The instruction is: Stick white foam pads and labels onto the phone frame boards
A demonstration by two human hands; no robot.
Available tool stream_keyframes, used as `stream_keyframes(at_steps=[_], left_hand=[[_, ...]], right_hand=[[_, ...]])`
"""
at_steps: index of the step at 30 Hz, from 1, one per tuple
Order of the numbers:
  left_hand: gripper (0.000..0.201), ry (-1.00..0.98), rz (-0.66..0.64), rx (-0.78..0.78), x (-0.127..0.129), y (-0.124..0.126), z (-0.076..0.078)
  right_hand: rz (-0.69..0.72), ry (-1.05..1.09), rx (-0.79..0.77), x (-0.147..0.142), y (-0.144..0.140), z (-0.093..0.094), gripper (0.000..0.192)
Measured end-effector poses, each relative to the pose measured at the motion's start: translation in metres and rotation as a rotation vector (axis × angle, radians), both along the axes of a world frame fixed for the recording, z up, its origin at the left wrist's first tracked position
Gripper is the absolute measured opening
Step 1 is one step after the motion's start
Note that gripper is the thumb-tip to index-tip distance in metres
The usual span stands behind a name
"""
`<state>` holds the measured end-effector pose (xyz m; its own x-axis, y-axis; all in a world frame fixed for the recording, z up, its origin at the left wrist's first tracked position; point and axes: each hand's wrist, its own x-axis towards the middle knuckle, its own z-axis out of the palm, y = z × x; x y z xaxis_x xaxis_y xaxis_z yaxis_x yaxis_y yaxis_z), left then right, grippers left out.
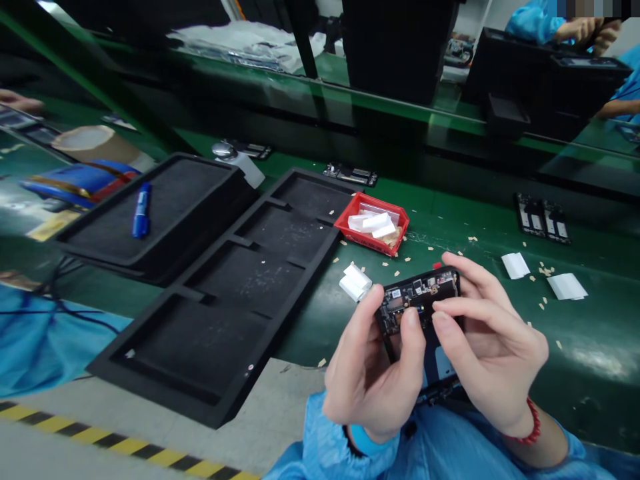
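Note:
An opened smartphone point(417, 293), its circuit board showing along the top end, is held tilted above my lap. My left hand point(373, 370) grips its left side, with the thumb lying on the board. Over the right part of the board is my right hand point(493, 353), its thumb and index fingertip pinched together; whether anything sits between them is too small to tell. The other fingers of that hand rest behind the phone's right edge. Just beyond the phone lies a folded white paper piece point(355, 283).
A red bin point(373, 223) holds white slips and small tan bits. Left of it lies a black compartment tray point(287, 313), then a black box with a blue marker point(142, 210). More phone parts point(543, 219) and white papers point(567, 287) lie right. A co-worker's hands point(583, 30) show behind.

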<state>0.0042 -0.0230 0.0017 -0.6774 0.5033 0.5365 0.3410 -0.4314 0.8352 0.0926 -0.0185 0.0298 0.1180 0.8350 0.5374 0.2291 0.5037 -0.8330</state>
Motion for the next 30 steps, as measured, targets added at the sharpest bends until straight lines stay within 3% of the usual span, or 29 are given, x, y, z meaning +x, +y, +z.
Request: stream_keyframes(at_steps=[5,9,13,15,17,20,24,28,30], left_hand=[[0.048,0.057,0.046,-0.017,0.002,0.001,-0.002],[0.047,0.033,-0.017,-0.048,-0.001,0.001,-0.005],[0.037,-0.033,-0.284,-0.023,-0.006,0.002,-0.013],[0.046,-0.061,-0.456,-0.059,-0.007,0.003,-0.02],[0.065,-0.078,-0.585,-0.161,-0.01,0.005,-0.029],[0.082,-0.149,-0.72,-0.324,-0.023,0.005,-0.044],[0.082,-0.196,-0.582,-0.497,-0.055,0.008,-0.057],[0.023,0.013,-0.523,-0.555,-0.065,0.024,-0.06],[0.015,0.136,-0.559,-0.575,-0.055,0.033,-0.06]], right_hand=[[-0.027,-0.01,-0.061,-0.001,0.005,-0.003,0.019],[0.013,0.04,-0.109,0.002,0.009,-0.003,0.016],[0.01,0.13,-0.176,0.0,0.012,-0.006,0.014],[-0.027,0.162,-0.185,-0.003,0.016,-0.01,0.017],[0.029,0.204,-0.203,0.002,0.024,-0.018,0.016],[0.063,0.142,-0.241,0.034,0.033,-0.041,0.009],[-0.124,-0.099,-0.335,0.102,0.029,-0.082,0.021],[-0.034,-0.207,-0.469,0.126,0.019,-0.114,0.037],[0.0,-0.218,-0.487,0.12,0.017,-0.116,0.026]])
